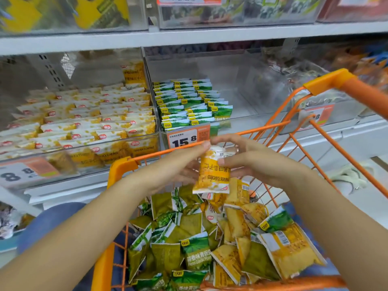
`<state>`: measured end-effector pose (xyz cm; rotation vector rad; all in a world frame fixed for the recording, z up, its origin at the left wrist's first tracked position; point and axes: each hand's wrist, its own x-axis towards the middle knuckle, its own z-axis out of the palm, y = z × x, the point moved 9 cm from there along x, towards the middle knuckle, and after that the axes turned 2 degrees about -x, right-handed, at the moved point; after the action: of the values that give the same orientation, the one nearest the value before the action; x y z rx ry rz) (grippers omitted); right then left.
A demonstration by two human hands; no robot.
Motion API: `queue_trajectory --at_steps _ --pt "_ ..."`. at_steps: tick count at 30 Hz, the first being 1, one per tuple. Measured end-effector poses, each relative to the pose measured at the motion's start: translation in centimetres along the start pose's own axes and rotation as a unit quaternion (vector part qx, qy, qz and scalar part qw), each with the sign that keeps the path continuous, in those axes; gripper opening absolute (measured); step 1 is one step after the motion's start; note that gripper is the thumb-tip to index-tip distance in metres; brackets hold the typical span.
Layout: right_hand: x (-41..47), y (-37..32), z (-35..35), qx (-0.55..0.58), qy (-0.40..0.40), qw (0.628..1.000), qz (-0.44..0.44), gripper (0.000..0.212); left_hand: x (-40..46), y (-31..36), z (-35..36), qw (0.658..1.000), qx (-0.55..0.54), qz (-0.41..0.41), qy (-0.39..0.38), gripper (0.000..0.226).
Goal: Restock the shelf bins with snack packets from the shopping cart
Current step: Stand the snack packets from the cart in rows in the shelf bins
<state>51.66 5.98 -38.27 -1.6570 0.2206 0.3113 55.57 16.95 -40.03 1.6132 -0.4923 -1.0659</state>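
Above the orange shopping cart [121, 166], both hands hold one yellow snack packet [213, 175] that hangs upside down. My left hand [184, 162] pinches its top left corner and my right hand [247, 158] grips its top right edge. Below, the cart holds a heap of several green packets [193, 255] and yellow packets [289, 248]. On the shelf, a clear bin [144, 141] at the left holds rows of yellow packets [88, 118]. The bin to its right [241, 122] holds rows of green packets [189, 103] on its left side.
A price tag reading 15.8 [184, 139] hangs on the green bin's front, just behind the cart's rim. The cart's orange handle [344, 85] rises at the right. An upper shelf [189, 36] carries more bins. Another bin [327, 110] with a tag stands at the right.
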Motion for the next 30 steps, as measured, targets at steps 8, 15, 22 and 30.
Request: queue_trajectory --at_steps 8,15,22,30 --pt "1.1 -3.6 1.4 0.375 0.063 0.922 -0.07 0.043 -2.2 4.0 -4.3 0.971 -0.159 0.138 0.11 0.044" --pt "3.5 -5.6 3.6 0.066 0.149 0.981 -0.107 0.039 -5.4 4.1 -9.8 0.934 -0.137 0.185 0.273 0.035" --pt "6.8 -10.5 7.4 -0.127 0.13 0.964 -0.193 0.015 -8.5 5.1 -14.1 0.876 -0.184 0.246 0.372 0.024" --pt "10.3 -9.4 6.0 -0.49 0.235 0.82 -0.178 0.064 -6.0 6.3 -23.3 0.807 -0.162 0.228 0.52 0.019"
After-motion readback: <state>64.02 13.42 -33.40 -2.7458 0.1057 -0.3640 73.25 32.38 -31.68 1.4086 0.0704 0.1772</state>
